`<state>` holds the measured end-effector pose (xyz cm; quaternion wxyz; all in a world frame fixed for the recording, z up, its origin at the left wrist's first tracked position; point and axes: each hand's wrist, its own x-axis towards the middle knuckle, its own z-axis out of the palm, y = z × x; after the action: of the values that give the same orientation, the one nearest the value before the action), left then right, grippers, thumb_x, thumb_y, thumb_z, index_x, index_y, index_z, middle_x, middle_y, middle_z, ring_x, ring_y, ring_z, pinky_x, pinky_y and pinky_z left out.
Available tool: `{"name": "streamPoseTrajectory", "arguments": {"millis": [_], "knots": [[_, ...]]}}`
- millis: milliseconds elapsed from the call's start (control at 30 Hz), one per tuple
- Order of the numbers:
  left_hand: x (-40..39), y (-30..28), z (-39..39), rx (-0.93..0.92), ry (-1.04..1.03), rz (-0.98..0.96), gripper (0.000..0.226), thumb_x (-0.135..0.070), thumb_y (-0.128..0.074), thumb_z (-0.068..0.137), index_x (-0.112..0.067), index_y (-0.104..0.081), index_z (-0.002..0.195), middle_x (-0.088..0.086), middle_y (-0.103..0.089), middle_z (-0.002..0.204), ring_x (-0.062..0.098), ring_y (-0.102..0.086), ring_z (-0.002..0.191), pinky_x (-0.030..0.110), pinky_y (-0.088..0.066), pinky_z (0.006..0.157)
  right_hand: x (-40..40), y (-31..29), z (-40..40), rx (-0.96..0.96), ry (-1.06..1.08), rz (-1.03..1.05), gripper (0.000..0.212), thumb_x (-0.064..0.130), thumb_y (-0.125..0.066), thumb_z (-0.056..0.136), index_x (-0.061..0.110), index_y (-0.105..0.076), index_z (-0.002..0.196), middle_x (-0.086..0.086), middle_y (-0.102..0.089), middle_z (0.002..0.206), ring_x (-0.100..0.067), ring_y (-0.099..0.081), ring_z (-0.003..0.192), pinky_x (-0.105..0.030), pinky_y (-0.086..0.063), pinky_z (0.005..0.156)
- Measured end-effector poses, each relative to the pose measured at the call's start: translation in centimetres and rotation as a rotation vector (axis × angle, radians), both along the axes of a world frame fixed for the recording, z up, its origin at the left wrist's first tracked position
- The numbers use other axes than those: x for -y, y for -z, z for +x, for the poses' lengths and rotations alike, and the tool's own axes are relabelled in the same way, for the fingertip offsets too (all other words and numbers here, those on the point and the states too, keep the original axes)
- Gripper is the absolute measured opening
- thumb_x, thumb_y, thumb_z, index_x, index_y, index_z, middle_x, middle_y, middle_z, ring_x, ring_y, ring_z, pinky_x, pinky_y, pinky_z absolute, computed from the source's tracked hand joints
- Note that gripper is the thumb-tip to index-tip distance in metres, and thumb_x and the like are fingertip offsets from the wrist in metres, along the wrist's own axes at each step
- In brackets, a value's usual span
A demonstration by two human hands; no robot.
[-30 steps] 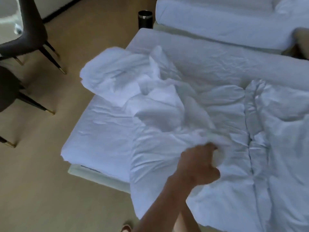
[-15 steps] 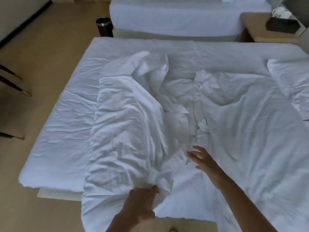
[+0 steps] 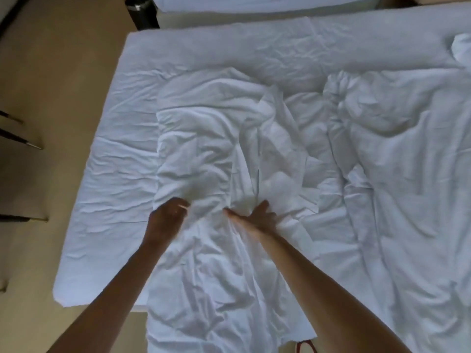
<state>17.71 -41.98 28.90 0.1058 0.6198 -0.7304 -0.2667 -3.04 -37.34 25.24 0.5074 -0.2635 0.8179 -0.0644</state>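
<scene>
The sheet (image 3: 204,149) is being straightened: clenched in the left hand (image 3: 167,217), flattened by the straight-fingered right hand (image 3: 257,217). A pull toward 6 o'clock is probably needed next.

Near left: flat sheet (image 3: 109,179), open passage.
Middle: rumpled cover (image 3: 204,138), raised folds in the way.
Right: bunched duvet (image 3: 397,149) blocks.
Far left: dark bin (image 3: 141,11) at the bed corner.

Two bare forearms reaching forward side by side, left hand (image 3: 167,215) knuckles up, fingers curled, pinching a fold of crumpled white cotton sheet (image 3: 204,154), right hand (image 3: 257,217) flat, palm down, fingers spread
</scene>
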Motion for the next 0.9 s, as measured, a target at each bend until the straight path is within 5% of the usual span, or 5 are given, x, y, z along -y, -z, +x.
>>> {"name": "streamPoseTrajectory", "arguments": {"millis": [200, 367, 700, 833, 900], "knots": [[9.6, 5.6, 4.7, -0.088, -0.484, 0.296, 0.067, -0.054, -0.060, 0.088, -0.016, -0.046, 0.141, 0.027, -0.053, 0.134, 0.040, -0.052, 0.121, 0.044, -0.041, 0.101, 0.5, 1.8, 0.7, -0.070, 0.206, -0.170, 0.120, 0.084, -0.067, 0.051, 0.012, -0.030, 0.140, -0.014, -0.053, 0.138, -0.036, -0.054, 0.125, -0.044, -0.050, 0.100], [5.1, 8.5, 4.9, -0.637, -0.691, 0.736, 0.088, -0.075, -0.048, 0.083, -0.033, -0.017, 0.154, -0.003, -0.046, 0.135, 0.027, -0.053, 0.123, 0.047, -0.044, 0.104, 0.5, 2.5, 2.5, -0.041, 0.175, -0.270, 0.100, 0.061, -0.067, 0.078, 0.005, -0.024, 0.149, -0.017, -0.056, 0.138, -0.036, -0.053, 0.127, -0.041, -0.046, 0.104], [1.8, 4.3, -4.2, -0.132, 0.024, 0.174, 0.050, -0.058, -0.045, 0.095, -0.046, -0.035, 0.142, -0.007, -0.050, 0.144, 0.017, -0.050, 0.131, 0.028, -0.047, 0.093, -5.1, -11.9, -9.2, -0.198, 0.222, -0.801, 0.057, 0.027, -0.077, 0.081, 0.033, -0.048, 0.129, 0.033, -0.054, 0.094, 0.017, -0.057, 0.089, 0.003, -0.036, 0.075], [0.9, 5.1, -10.3, -0.200, -0.014, 0.182, 0.037, -0.008, -0.046, 0.098, -0.014, -0.035, 0.133, 0.035, -0.038, 0.144, 0.049, -0.064, 0.105, 0.057, -0.057, 0.068, -7.0, -12.7, -15.9, -0.384, 0.245, -0.631, 0.074, 0.049, -0.075, 0.079, 0.025, -0.040, 0.139, 0.009, -0.063, 0.113, -0.011, -0.063, 0.105, -0.026, -0.048, 0.089], [0.0, 4.1, -12.8, -0.026, -0.109, 0.283, 0.048, -0.043, -0.033, 0.102, -0.032, -0.021, 0.147, 0.028, -0.022, 0.152, 0.048, -0.044, 0.129, 0.066, -0.043, 0.093, -8.0, -8.6, -18.6, -0.430, 0.197, -0.272, 0.100, 0.061, -0.067, 0.081, 0.009, -0.019, 0.152, -0.020, -0.050, 0.141, -0.038, -0.050, 0.128, -0.042, -0.042, 0.103]]}}
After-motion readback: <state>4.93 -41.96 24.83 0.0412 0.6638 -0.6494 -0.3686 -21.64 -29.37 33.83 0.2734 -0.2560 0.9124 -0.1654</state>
